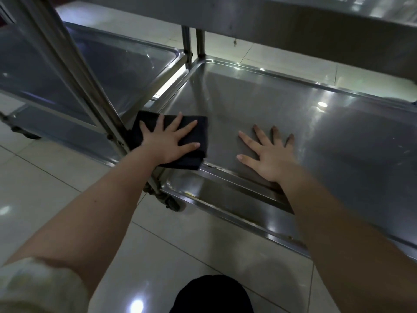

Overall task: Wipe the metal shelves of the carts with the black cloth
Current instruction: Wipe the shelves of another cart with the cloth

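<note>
Two hands lie flat on the low stainless-steel cart shelf [270,102]. "Which wipes?" asks one.

"The left hand [168,141], fingers spread, pressing the folded black cloth [200,134] into the near-left corner," answers the other. "The right hand [268,157], splayed, braces on bare metal. Next, likely a sweep rightward."

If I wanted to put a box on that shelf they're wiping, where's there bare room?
The shelf is bare from both hands back to its far rim, and rightward past the right hand. The strip between the hands is narrow. The near-left corner is crowded: the left hand presses the black cloth beside the cart posts.
</note>
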